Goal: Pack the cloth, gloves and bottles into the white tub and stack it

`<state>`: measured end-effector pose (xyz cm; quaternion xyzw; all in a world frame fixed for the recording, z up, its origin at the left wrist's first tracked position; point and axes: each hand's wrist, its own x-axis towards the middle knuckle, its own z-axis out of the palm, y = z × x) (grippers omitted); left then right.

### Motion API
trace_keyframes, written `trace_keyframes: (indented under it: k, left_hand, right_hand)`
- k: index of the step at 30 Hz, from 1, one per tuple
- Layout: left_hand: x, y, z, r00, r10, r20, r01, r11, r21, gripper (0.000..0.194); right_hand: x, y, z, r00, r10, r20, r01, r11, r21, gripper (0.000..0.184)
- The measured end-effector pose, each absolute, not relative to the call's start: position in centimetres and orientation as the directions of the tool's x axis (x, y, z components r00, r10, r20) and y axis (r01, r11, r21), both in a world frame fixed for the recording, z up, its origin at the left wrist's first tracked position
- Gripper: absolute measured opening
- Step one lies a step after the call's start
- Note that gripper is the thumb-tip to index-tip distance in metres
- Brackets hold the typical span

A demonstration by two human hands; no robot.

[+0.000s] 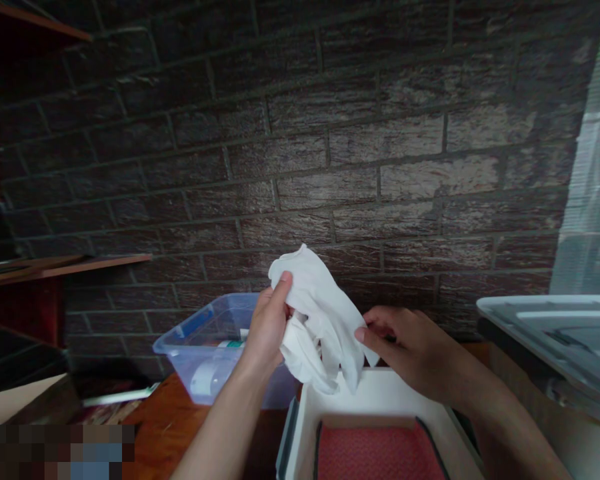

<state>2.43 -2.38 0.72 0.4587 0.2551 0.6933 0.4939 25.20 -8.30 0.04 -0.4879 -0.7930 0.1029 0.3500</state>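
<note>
Cloth (325,293) is pinched in your left hand (269,328) near its top and your right hand (405,339) at its side; part them gently to smooth folds.

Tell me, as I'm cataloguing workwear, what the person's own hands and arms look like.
The left hand and right hand are gloveless, with no visible rings. No sleeve, watch or bracelet shows on the left forearm or right forearm.

Bare left hand (270,323), bare right hand (407,340), slim fingers (282,289), uncovered forearms (225,413) tapering toward bare wrists (257,361)
</note>
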Motion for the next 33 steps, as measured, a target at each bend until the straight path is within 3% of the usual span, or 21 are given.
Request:
trace_keyframes:
  k: [5,9,12,13,18,21,28,33]
  left_hand:
    - [3.3,-4.3,0.0,0.187,0.911,0.367,-0.283,-0.308,0.908,0.044]
    - [4.1,-5.2,-1.0,0.38,0.857,0.348,-0.166,-0.307,0.937,0.047]
    - [4.5,-5.4,-1.3,0.403,0.846,0.35,-0.124,-0.329,0.936,0.045]
    - [4.6,-5.4,-1.3,0.412,0.846,0.339,-0.117,-0.319,0.94,0.044]
    - [4.8,-5.7,-0.7,0.665,0.71,0.234,-0.073,-0.25,0.966,0.028]
    - [5.5,-5.9,-1.3,0.74,0.638,0.215,-0.062,-0.254,0.965,0.039]
    - [8.4,-6.0,-4.7,0.697,0.669,0.258,-0.03,-0.332,0.943,0.034]
    - [8.0,-6.2,-4.1,0.803,0.582,0.13,0.043,-0.274,0.961,0.039]
  right_hand:
    - [24.7,-8.2,-0.3,-0.219,0.859,0.464,0.518,0.505,-0.69,0.068]
    - [24.1,-9.0,0.8,-0.292,0.841,0.456,0.275,0.53,-0.802,0.054]
    - [24.1,-9.2,1.1,-0.359,0.805,0.472,0.272,0.574,-0.773,0.021]
    - [24.3,-9.1,1.1,-0.352,0.801,0.484,0.29,0.585,-0.757,0.019]
    - [24.8,-8.6,0.9,-0.155,0.826,0.541,0.313,0.561,-0.767,0.029]
    - [24.6,-8.6,1.1,-0.081,0.825,0.56,0.169,0.565,-0.808,0.032]
    - [24.2,-8.8,0.8,0.038,0.873,0.486,-0.099,0.487,-0.868,0.037]
    - [23.9,-9.0,1.2,0.109,0.896,0.43,-0.345,0.44,-0.829,0.043]
